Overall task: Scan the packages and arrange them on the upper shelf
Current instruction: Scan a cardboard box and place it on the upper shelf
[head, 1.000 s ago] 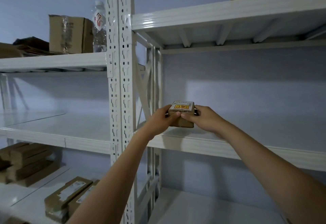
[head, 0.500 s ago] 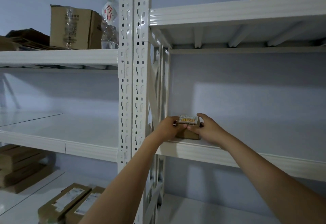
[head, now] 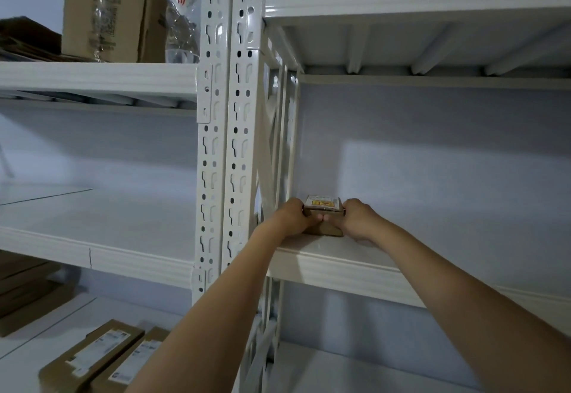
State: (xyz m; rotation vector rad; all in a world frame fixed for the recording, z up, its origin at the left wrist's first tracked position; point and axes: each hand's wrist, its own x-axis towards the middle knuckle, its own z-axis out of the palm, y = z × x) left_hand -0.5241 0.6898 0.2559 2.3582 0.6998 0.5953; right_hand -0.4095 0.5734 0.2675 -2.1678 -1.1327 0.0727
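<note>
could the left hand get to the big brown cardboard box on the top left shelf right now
Probably not right away: the left hand grips the small brown labelled package, and the big brown cardboard box sits higher, beyond the white slotted upright.

On the top left shelf you see a taped cardboard carton (head: 108,18) with a plastic water bottle (head: 182,12) just beside it, near the perforated white upright (head: 228,133).

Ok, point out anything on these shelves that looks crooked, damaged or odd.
Nothing stands out. The small package sits flat and square on the shelf, gripped by the left hand and right hand.
</note>
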